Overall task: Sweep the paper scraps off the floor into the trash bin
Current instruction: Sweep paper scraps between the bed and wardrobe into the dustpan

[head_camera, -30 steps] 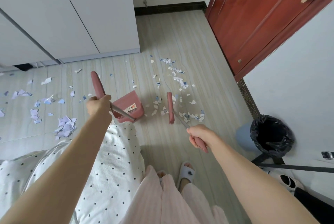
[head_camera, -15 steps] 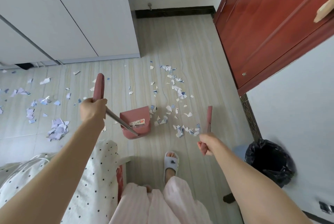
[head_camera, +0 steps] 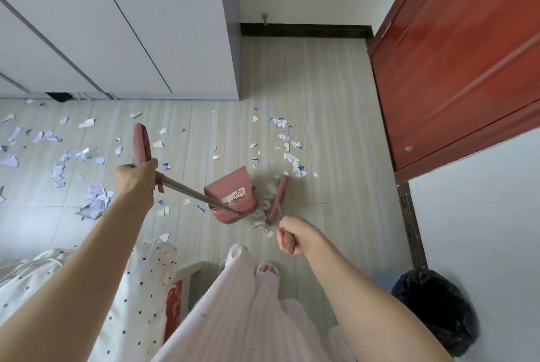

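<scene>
My left hand [head_camera: 135, 180] grips the long handle of a pink dustpan [head_camera: 232, 195] that rests on the tiled floor in front of me. My right hand [head_camera: 292, 237] grips the handle of a pink broom [head_camera: 277, 199], whose head stands right beside the dustpan's right edge with scraps bunched against it. Paper scraps [head_camera: 287, 145], white and blue, trail away behind the broom. More of them lie spread over the floor at the left, with a heap [head_camera: 95, 201] near my left forearm. The black-bagged trash bin [head_camera: 435, 301] stands by the wall at lower right.
White cabinet doors [head_camera: 117, 25] fill the upper left. A red wooden door [head_camera: 455, 63] closes the right side. A polka-dot cloth [head_camera: 140, 288] covers something at my lower left. My slippered foot [head_camera: 267, 271] stands just behind the broom.
The broom head has swept left from near the door side up against the dustpan, pushing scraps with it. The dustpan stays about where it was.
</scene>
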Demonstrator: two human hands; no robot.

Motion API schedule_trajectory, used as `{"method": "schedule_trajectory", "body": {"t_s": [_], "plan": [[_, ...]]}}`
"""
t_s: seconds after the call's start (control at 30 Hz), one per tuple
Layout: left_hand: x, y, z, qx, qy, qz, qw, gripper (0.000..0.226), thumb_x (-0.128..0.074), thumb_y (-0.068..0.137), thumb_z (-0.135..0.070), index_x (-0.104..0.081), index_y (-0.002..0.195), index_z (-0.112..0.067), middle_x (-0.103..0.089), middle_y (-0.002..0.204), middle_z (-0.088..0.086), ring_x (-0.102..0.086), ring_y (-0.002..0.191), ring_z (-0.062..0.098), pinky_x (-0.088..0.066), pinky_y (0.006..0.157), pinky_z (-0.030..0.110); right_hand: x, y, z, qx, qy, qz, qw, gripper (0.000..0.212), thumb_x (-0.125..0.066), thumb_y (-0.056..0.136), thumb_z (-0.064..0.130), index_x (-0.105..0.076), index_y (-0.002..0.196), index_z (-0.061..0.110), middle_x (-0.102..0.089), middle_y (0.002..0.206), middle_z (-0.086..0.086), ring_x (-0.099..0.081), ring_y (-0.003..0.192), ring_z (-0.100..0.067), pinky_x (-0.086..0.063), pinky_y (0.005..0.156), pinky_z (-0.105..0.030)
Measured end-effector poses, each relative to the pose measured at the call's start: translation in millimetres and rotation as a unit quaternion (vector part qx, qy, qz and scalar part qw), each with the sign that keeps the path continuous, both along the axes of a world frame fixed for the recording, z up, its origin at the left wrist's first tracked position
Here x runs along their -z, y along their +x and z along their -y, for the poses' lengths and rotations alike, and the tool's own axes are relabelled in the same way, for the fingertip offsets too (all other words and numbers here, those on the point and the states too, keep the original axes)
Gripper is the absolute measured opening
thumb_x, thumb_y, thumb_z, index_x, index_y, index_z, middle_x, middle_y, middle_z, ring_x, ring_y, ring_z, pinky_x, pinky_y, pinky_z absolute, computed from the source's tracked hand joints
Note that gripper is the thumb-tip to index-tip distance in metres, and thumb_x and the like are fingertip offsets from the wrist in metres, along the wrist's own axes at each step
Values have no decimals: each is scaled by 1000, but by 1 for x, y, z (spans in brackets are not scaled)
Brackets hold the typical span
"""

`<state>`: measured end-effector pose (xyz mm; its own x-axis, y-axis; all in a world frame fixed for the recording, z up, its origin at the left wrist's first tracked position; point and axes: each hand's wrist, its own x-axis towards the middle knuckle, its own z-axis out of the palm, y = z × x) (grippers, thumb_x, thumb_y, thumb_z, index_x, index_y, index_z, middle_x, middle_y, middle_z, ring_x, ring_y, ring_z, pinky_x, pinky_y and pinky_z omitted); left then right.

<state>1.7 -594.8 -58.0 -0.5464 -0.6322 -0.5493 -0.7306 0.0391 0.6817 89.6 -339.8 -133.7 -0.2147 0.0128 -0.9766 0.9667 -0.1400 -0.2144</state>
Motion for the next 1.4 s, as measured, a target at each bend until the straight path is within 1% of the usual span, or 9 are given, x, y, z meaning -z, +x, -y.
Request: {"method": "schedule_trajectory", "body": {"t_s": [0.1, 0.2, 0.47, 0.63, 0.8, 0.93, 1.0, 1.13, 1.4], "plan": [[-2, -5, -3, 37, -13, 17, 999, 20, -55, 88, -7, -47, 69, -8, -45, 25, -4, -41, 35, 16, -38, 38, 24, -8, -15, -15, -3, 0, -32, 999, 30, -27, 95, 1, -38, 67, 5, -29, 54, -7, -35, 23, -7, -33, 29, -12], [3, -14, -5, 66, -24, 5, 998, 4, -54, 87, -5, -56, 84, -2, -53, 46, 6, -34, 18, 6, -25, 25, 11, -12, -33, -30, -47, 42, -50, 997, 29, -30, 94, 3, -41, 68, 6, -30, 54, -9, -37, 28, -11, -33, 32, -14], [20, -61, 3, 97, -100, -19, 990, 22, -55, 87, -9, -60, 107, -4, -56, 83, 12, -49, 72, 27, -38, 55, 27, -1, -86, -45, -215, 228, -39, 949, 33, -28, 85, -5, -44, 55, -5, -39, 21, -13, -45, 26, -18, -35, 42, -18], [33, -95, 15, 141, -119, -17, 983, 11, -56, 88, -13, -57, 98, -9, -54, 73, 6, -48, 63, 25, -36, 55, 27, 31, -121, -54, -215, 260, -10, 941, 39, -26, 87, -1, -47, 55, -5, -42, 23, -14, -52, 31, -22, -41, 52, -22], [46, -124, 22, 172, -124, 0, 977, 11, -60, 85, -18, -60, 93, -10, -58, 73, 6, -50, 64, 27, -38, 54, 27, 41, -155, -37, -217, 227, 8, 950, 59, -27, 87, -10, -46, 32, -1, -38, 20, -8, -42, 19, -14, -35, 37, -13], [47, -143, 21, 206, -125, 35, 970, 16, -61, 82, -23, -64, 93, -11, -66, 79, 10, -58, 71, 30, -49, 68, 36, 26, -172, -5, -264, 180, 11, 947, 32, -27, 87, -12, -43, 62, -1, -40, 23, -5, -47, 28, -12, -36, 37, -13], [43, -151, 19, 215, -121, 37, 969, 19, -59, 82, -22, -65, 93, -8, -66, 76, 12, -57, 68, 28, -46, 60, 32, 15, -182, 0, -245, 174, -4, 954, 23, -26, 88, -5, -47, 77, -6, -46, 30, -11, -51, 39, -13, -39, 43, -17], [30, -171, 10, 212, -101, 27, 972, 20, -54, 84, -16, -60, 95, 0, -62, 74, 14, -49, 52, 19, -32, 47, 26, -6, -212, -23, -219, 153, -28, 963, 36, -31, 96, 4, -45, 62, 1, -44, 43, -12, -41, 22, -9, -30, 33, -10], [24, -208, -3, 179, -80, 32, 980, 30, -55, 88, -25, -56, 102, 2, -64, 80, 18, -55, 58, 29, -40, 50, 29, -6, -299, -61, -284, 211, -68, 933, 19, -31, 88, -3, -47, 77, -6, -46, 43, -17, -42, 26, -15, -32, 34, -12]]}}
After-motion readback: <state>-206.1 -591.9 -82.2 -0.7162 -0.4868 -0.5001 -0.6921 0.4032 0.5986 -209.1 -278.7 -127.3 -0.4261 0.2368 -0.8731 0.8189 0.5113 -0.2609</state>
